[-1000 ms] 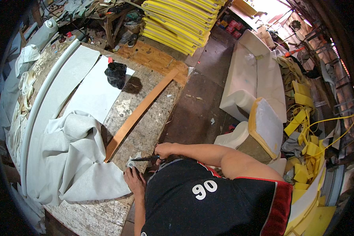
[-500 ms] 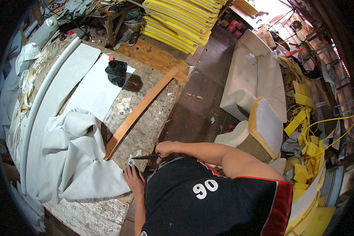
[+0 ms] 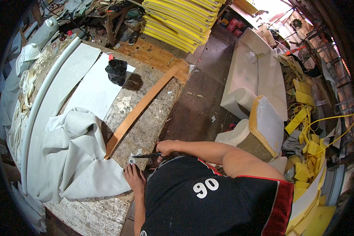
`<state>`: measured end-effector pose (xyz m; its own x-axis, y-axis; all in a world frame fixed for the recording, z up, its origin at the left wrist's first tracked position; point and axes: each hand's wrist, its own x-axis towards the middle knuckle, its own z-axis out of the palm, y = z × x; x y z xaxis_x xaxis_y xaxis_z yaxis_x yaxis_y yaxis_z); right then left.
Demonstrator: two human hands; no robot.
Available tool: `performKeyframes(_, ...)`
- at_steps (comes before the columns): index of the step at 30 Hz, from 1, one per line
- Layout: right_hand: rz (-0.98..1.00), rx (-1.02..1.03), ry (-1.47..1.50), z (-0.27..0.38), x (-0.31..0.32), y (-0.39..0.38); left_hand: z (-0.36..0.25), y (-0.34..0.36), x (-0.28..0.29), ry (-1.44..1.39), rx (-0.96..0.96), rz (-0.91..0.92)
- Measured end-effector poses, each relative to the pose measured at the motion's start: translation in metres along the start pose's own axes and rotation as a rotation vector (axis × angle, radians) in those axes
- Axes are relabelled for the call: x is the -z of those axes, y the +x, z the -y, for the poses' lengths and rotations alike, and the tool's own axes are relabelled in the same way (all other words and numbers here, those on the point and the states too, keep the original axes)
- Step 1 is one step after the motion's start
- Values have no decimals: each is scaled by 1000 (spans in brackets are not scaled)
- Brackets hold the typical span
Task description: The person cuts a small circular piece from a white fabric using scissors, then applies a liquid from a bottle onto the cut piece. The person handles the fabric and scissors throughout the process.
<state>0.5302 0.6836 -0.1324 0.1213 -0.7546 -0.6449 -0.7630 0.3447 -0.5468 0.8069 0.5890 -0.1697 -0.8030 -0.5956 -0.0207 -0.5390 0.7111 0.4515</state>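
In my right hand are dark scissors, my fingers closed round their handles. The blades reach left over the table edge, and their tips are at a small round whitish piece with a dark centre. Just below that piece lies my left hand, its fingers stretched out on the table and their tips close to it. Whether they press on its rim cannot be made out. A pale scrap lies just beyond the blades. Beside my left hand spreads crumpled light grey fabric.
A long wooden strip crosses the worn table. White sheet material, a black bag and a long white roll lie farther left. An unfinished sofa, a foam-edged cushion and yellow scraps stand at right.
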Motion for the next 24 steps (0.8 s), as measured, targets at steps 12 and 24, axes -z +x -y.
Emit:
performKeyframes(12,44,-37,-6,-7,-1,5,-3,4,-2,21,-24,-26)
performKeyframes(24,44,-26,-10,0,-2,5,1,-4,1,-9,27,-52)
